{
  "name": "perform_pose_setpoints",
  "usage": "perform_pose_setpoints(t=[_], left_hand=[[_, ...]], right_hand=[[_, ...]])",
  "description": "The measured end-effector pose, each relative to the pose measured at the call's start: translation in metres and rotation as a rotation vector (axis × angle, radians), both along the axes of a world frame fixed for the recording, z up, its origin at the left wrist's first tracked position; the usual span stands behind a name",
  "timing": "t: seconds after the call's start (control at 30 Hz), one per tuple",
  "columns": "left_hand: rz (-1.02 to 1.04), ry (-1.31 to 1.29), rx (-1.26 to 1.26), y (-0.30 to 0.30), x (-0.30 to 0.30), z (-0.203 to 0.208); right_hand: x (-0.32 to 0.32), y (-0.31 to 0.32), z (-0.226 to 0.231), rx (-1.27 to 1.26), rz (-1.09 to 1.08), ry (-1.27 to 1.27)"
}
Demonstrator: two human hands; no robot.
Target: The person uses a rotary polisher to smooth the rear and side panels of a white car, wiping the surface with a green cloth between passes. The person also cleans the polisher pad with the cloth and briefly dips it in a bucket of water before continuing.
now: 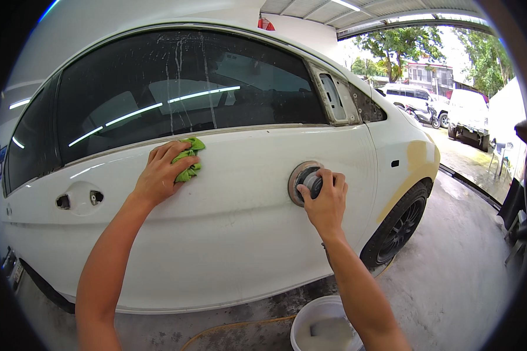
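Note:
In front of me is the white door of a car, its paint wet-looking in places. My left hand is closed on a crumpled green cloth, which rests against the door just under the window. Farther right, the fingers of my right hand grip the dark knob of a round hand sanding pad. The pad's disc lies against the door panel, toward the front wheel; its working face is hidden.
Pale streaks run down the dark window. Below my right forearm stands a white bucket holding cloudy water. A yellow hose crosses the wet floor. The front fender has yellowish patches above a black wheel.

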State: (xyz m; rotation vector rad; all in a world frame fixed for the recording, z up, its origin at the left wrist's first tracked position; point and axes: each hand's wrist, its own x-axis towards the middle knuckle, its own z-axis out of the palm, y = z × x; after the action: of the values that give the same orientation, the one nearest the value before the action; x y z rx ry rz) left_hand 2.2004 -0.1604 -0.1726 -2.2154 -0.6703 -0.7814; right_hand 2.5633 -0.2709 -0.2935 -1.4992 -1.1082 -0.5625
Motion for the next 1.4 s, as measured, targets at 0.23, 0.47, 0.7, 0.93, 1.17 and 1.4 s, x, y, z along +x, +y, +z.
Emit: perform_pose_setpoints(t=[0.23,0.47,0.7,0.93,1.17,1.4], left_hand=[[0.135,-0.038,-0.137,-0.023,-0.024,-0.022],[0.550,0.194,-0.323,-0.039,0.037,0.035],[0.696,0.339,-0.312,-0.045,0.054,0.035],[0.641,0.365,-0.324,-0.034,0.092,0.047],[0.641,0.324,-0.334,-0.034,0.126,0.045],[0.604,0.305,-0.335,-0.034,0.121,0.047]], right_hand=[[-0.115,0.008,0.018,-0.006,0.112,-0.230],[-0.124,0.004,0.008,0.022,0.202,-0.361],[0.008,-0.001,-0.008,-0.028,0.046,-0.115],[0.162,-0.007,-0.023,0.009,-0.176,0.294],[0.127,-0.012,-0.027,-0.013,-0.085,0.211],[-0.033,0.000,-0.012,0.029,0.054,-0.106]])
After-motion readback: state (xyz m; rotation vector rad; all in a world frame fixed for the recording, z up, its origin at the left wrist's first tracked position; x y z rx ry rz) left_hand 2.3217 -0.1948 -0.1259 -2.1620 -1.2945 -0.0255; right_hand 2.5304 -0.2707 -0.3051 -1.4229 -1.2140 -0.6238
